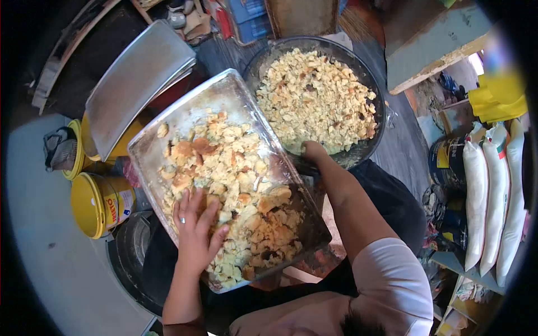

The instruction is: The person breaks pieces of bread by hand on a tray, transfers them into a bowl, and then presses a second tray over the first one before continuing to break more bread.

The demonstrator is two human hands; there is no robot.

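Note:
A large metal baking tray [238, 92] holds torn chunks of bread [224, 143] with some browned crusts, and it lies tilted across my lap. My left hand [196, 224], with a ring on one finger, is open over the tray's left part, its fingers spread on the bread. Beyond the tray's right edge is a round dark basin [381, 115] filled with smaller bread pieces [316, 95]. My right hand [315, 152] is at the basin's near rim, thumb on the inner side; its other fingers are mostly hidden, and it appears to grip the rim.
Stacked metal sheets [143, 75] lean at upper left over yellow buckets [89, 204]. A dark tub [126, 246] is left of my lap. White filled bags [479, 201] stand at right beside a dark bucket [445, 159]. A wooden-edged board [443, 56] juts in at upper right.

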